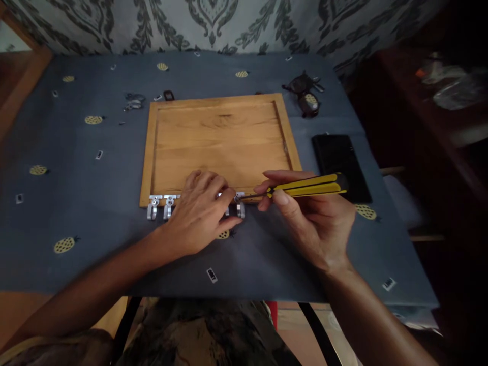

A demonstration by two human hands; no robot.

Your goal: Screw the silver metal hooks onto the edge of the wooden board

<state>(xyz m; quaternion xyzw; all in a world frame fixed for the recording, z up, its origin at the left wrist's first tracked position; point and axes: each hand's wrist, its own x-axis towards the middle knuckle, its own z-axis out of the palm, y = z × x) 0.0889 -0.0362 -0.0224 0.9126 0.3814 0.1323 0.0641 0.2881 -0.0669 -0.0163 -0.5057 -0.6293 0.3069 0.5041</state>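
Note:
A wooden tray-like board [213, 142] with a raised rim lies flat on the table. Along its near edge runs a silver metal hook rail [170, 199] with several hooks. My left hand [200, 213] is curled over the middle of this rail, fingers on the board side and thumb beside the right-end hook [240, 209]. It hides the rail's middle. In my right hand [312, 218] is a yellow and black screwdriver [308, 186], held nearly level. Its shaft points left, with the tip at the rail's right end by my left thumb; whether it sits in a screw I cannot tell.
A blue cloth with pineapple prints [76, 203] covers the table. Right of the board lies a black flat case or device [341, 165]. Dark small items [305, 94] lie at the back right, small metal pieces [134, 100] at the back left. A patterned curtain [213, 25] hangs behind.

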